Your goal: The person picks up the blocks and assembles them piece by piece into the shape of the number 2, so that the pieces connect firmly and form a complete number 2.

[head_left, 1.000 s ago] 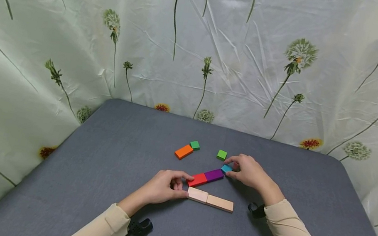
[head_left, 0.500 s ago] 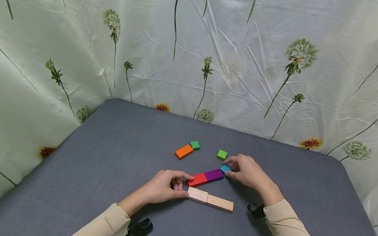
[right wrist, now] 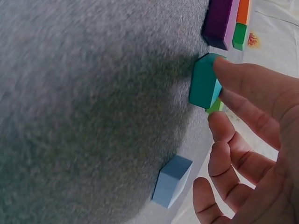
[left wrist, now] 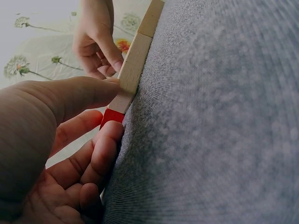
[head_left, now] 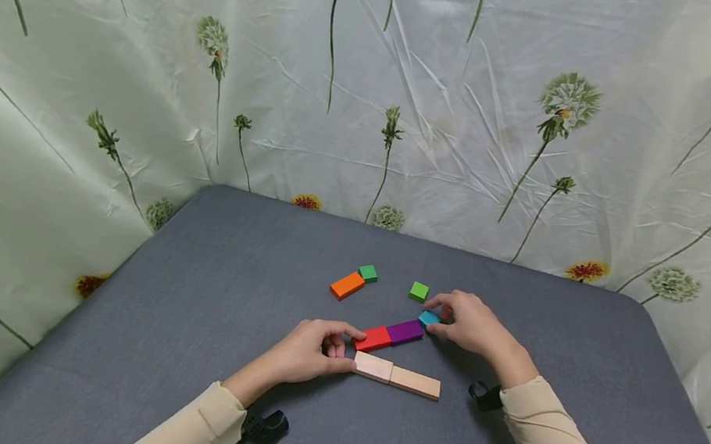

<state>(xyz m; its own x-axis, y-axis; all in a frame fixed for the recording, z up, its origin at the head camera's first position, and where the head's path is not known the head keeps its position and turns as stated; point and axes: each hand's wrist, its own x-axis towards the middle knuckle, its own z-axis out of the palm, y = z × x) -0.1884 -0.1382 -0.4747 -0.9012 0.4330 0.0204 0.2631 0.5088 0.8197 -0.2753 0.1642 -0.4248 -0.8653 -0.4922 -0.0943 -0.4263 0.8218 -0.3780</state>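
My left hand (head_left: 304,352) lies at the left ends of two rows. Its index fingertip touches the red block (head_left: 373,338), and its thumb presses the pale wooden block (left wrist: 133,70). A purple block (head_left: 405,332) continues the red one to the right; a second wooden block (head_left: 415,383) continues the pale one. With thumb and index finger, my right hand (head_left: 473,324) pinches a teal-blue block (right wrist: 205,81) near the purple block's far right end. The other right fingers are loosely bent, with a light blue block (right wrist: 172,182) on the table beyond them, hidden in the head view.
An orange block (head_left: 347,286) and a green block (head_left: 368,273) lie corner to corner farther back. A lighter green block (head_left: 419,291) sits just left of my right fingertips. The grey table (head_left: 212,268) ends at a flowered curtain (head_left: 352,158).
The teal-blue block and my right fingers have shifted very slightly to the right. My left hand keeps its place at the row ends.
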